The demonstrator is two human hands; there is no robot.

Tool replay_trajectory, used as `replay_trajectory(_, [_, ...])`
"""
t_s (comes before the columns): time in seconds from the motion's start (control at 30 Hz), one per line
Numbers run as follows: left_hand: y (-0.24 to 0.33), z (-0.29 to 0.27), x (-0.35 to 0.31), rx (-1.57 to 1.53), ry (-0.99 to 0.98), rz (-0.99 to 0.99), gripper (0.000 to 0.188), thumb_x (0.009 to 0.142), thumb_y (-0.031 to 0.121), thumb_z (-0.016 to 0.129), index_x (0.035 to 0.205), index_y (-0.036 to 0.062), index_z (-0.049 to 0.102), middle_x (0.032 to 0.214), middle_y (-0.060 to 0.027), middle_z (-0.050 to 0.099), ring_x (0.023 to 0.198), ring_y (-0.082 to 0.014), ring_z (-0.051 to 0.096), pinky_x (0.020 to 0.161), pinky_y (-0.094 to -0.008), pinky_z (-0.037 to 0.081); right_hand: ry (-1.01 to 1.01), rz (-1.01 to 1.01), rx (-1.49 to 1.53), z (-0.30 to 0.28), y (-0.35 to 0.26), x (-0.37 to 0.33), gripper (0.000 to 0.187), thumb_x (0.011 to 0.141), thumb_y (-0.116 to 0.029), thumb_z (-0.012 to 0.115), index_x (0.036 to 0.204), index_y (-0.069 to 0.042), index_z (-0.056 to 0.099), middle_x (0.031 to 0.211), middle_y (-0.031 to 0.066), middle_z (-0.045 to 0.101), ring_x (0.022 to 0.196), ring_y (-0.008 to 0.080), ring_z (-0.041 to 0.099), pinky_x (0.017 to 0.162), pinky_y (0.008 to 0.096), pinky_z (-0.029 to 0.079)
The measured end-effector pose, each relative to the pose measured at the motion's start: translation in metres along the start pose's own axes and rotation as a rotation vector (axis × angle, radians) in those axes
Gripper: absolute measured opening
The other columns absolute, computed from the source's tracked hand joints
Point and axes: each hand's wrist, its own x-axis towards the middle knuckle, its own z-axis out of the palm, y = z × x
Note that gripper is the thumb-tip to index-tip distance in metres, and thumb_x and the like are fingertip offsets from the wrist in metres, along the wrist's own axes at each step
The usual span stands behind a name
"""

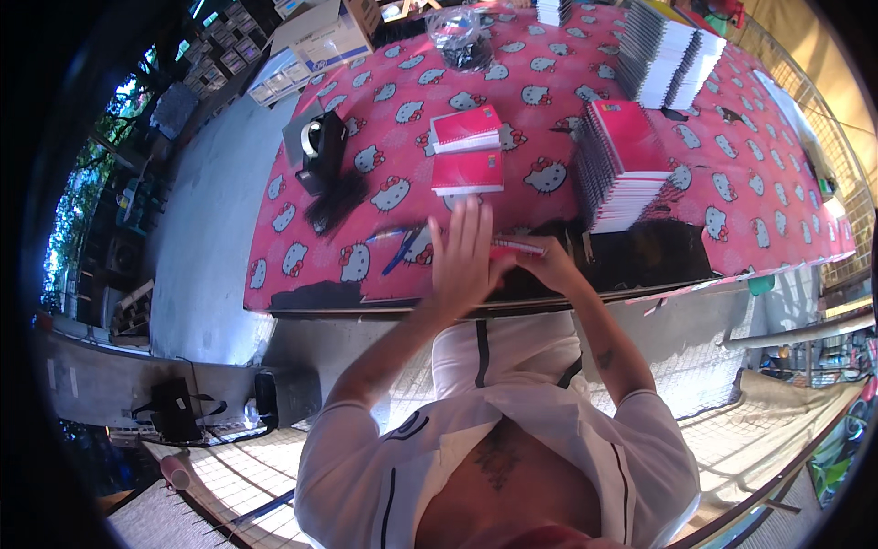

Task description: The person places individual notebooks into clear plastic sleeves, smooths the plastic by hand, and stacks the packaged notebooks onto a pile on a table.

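At the table's near edge, my right hand is closed on a thin red notebook, seen nearly edge-on. My left hand is stretched flat, fingers pointing away from me, its thumb close to the notebook; whether it touches is hard to tell. Just beyond my left fingertips lie two small piles of red notebooks, a nearer one and a farther one. A blue pen rests left of my left hand. On the right stands a tall stack of red spiral notebooks.
A pink patterned cover with torn black patches lies over the table. At left sit a black tape dispenser and a dark bristly brush. Farther back are a cardboard box, a clear plastic bag and taller notebook stacks.
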Motion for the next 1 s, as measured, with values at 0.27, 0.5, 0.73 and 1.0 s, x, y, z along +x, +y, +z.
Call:
replay_trajectory(0.27, [0.014, 0.004, 0.012, -0.061, -0.008, 0.053, 0.090, 0.091, 0.058, 0.050, 0.149, -0.0067, 0.028, 0.155, -0.0284, 0.027, 0.147, -0.0422, 0.021, 0.113, -0.0673, 0.012, 0.026, -0.023, -0.109, -0.002, 0.000, 0.001, 0.034, 0.088, -0.007, 0.069, 0.121, -0.003, 0.067, 0.102, 0.0149, 0.074, 0.091, 0.0102, 0.065, 0.085, 0.0299, 0.052])
replay_trajectory(0.5, [0.026, 0.025, -0.009, -0.104, 0.076, 0.101, 0.082, 0.095, 0.058, 0.041, 0.148, -0.0042, 0.033, 0.155, -0.0248, 0.030, 0.147, -0.0383, 0.024, 0.115, -0.0634, 0.013, 0.083, -0.074, -0.097, 0.000, 0.009, 0.003, 0.033, 0.087, -0.006, 0.066, 0.120, -0.002, 0.067, 0.099, 0.0183, 0.073, 0.090, 0.0159, 0.070, 0.083, 0.0326, 0.053])
replay_trajectory(0.73, [0.031, 0.030, -0.018, -0.154, 0.056, 0.150, 0.081, 0.099, 0.060, 0.031, 0.149, -0.0040, 0.032, 0.157, -0.0235, 0.029, 0.148, -0.0366, 0.025, 0.116, -0.0617, 0.008, 0.035, 0.049, -0.132, -0.003, 0.003, 0.001, 0.032, 0.086, -0.005, 0.066, 0.118, 0.000, 0.067, 0.097, 0.0142, 0.073, 0.089, 0.0122, 0.065, 0.080, 0.0315, 0.053])
replay_trajectory(1.0, [0.030, -0.004, 0.012, -0.232, 0.173, 0.041, 0.053, 0.096, 0.038, 0.055, 0.136, 0.0036, 0.051, 0.139, -0.0161, 0.052, 0.134, -0.0315, 0.045, 0.114, -0.0626, 0.014, 0.057, -0.050, -0.119, -0.004, 0.016, 0.001, 0.032, 0.085, -0.011, 0.073, 0.114, 0.001, 0.066, 0.092, 0.0170, 0.072, 0.084, 0.0182, 0.070, 0.075, 0.0354, 0.053])
